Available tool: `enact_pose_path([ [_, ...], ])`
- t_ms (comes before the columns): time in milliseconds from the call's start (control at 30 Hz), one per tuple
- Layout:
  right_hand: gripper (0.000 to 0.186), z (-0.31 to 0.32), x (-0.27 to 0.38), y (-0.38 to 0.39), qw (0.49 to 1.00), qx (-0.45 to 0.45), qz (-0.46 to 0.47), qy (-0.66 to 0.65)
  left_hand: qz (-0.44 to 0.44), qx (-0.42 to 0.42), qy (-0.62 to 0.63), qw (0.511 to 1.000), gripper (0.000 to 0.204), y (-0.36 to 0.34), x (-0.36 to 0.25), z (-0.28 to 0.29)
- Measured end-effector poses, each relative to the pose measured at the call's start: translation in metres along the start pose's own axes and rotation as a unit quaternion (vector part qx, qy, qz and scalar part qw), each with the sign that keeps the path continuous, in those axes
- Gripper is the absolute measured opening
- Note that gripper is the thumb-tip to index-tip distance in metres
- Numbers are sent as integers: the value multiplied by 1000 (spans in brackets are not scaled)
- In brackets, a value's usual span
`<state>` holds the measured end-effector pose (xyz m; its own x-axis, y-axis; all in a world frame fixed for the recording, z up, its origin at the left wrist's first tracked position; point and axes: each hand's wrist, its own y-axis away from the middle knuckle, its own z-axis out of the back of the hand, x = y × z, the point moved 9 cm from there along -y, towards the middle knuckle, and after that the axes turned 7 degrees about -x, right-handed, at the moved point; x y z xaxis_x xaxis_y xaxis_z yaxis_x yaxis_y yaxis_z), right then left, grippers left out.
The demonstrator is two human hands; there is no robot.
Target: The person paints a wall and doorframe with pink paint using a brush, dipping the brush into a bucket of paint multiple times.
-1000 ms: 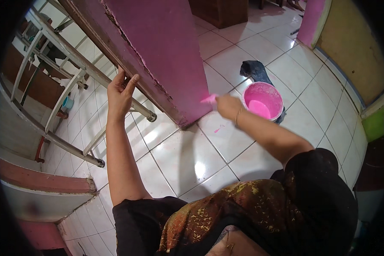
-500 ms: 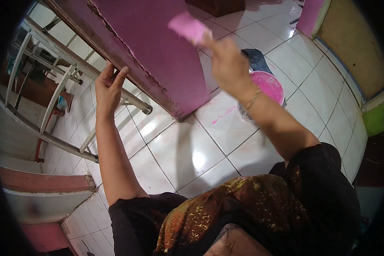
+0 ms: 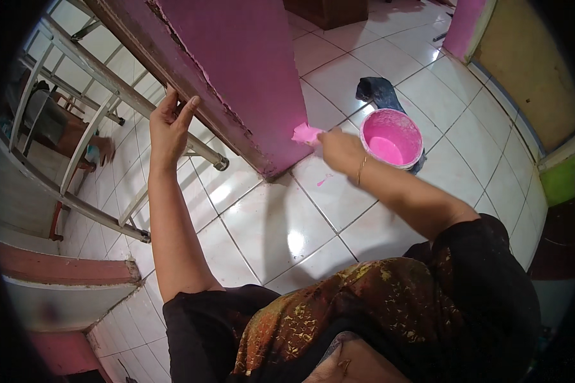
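My right hand is closed on a paintbrush coated in pink paint. Its bristles meet the lower corner of the pink wall, close to the floor. My left hand grips the wooden edge strip of that wall, thumb on the near side and fingertips partly hidden behind it. A white bucket with bright pink paint inside stands on the floor, just right of my right hand. Pink drips dot the tiles below the brush.
A metal ladder leans along the left, its foot close to the wall's edge. Dark blue cloth lies behind and under the bucket. Beyond the ladder, part of another person shows. White tiles cover the floor.
My right hand has brought the brush down from higher up to the wall's bottom corner, uncovering the bucket. My left hand stays on the wooden edge. The other person beyond the ladder has shifted.
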<state>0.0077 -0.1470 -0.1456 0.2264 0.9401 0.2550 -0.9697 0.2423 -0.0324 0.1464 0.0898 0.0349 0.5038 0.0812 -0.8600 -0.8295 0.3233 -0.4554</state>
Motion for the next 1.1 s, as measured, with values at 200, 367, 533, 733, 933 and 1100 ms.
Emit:
enact_pose_path([
  [200,25,226,57,19,981,-173,77,-44,1,12,-20,1000,45,0,0,3],
  [367,22,304,81,50,878,-449,142,-81,9,-5,1,1000,38,-1,4,3],
  [533,47,204,87,26,894,-429,114,-64,0,-10,-10,1000,36,-1,-3,3],
  [733,45,16,47,32,982,-159,68,-80,2,-3,-21,1000,38,-1,0,5],
  [933,40,-22,13,-1,998,54,15,5,-11,6,-15,1000,37,-2,1,6],
  [1100,27,143,30,-22,990,-109,90,20,1,-1,4,1000,40,0,-2,5],
])
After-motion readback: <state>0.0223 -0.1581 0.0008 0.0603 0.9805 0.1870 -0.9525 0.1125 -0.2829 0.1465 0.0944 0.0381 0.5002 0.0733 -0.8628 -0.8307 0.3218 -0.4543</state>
